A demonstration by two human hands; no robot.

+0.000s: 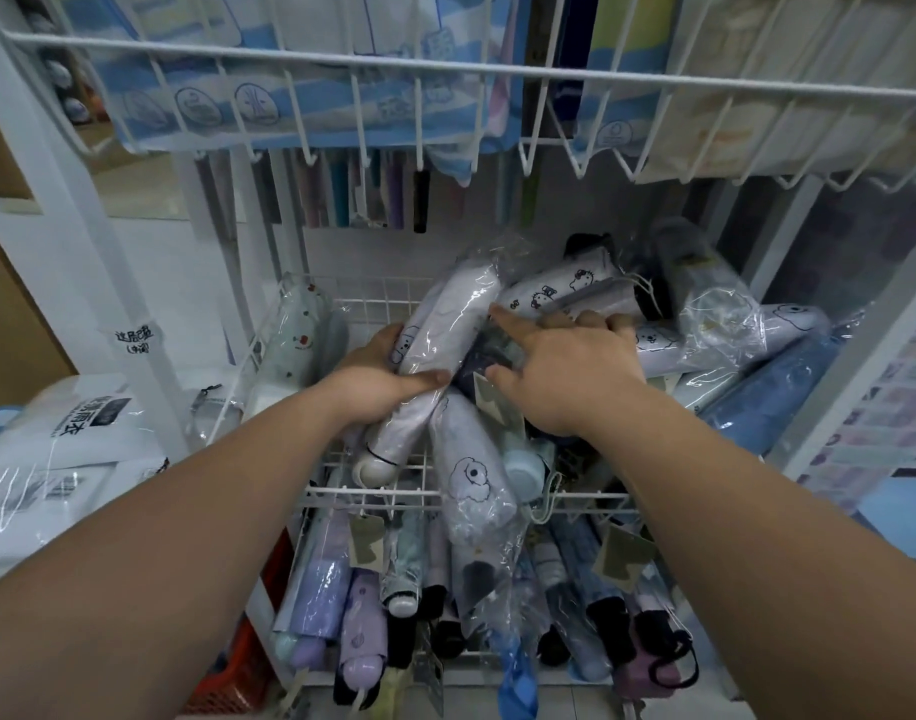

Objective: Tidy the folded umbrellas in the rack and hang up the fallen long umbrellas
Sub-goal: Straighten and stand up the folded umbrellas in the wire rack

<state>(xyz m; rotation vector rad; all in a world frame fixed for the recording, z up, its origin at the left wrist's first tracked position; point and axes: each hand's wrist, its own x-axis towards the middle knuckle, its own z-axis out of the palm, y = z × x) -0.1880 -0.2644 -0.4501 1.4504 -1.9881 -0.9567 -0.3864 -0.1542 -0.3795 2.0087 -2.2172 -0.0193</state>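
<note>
Backdrop: white wire rack (331,492) in a shop, its upper basket (445,69) filled with flat packaged goods, and a row of slim coloured shafts (373,194) hanging behind.
Far left: raincoat packs (71,433) in clear wrap, well apart from both hands.
Left hand (378,379): grips the lilac umbrella (445,330), thumb laid along its near side and fingers curled round the far side.
Lilac umbrella: folded, in a clear sleeve, lying slanted in the middle basket, its rounded handle pointing toward the front rim, below the left fingers.
Right hand (560,376): spread and grasping nothing; the straight index fingertip (502,314) touches the lilac umbrella's sleeve, and the other fingers bend over the pile.
Under the right palm: navy umbrella (476,366).
Just beyond the right fingers: cat-print umbrella (554,288).
Below the right thumb: sheep-print umbrella (471,470), leaning over the front rim.
Far right: blue umbrella (773,397), slanted, apart from the fingers.
Lower basket: more folded umbrellas (352,615), handles toward the viewer.
</note>
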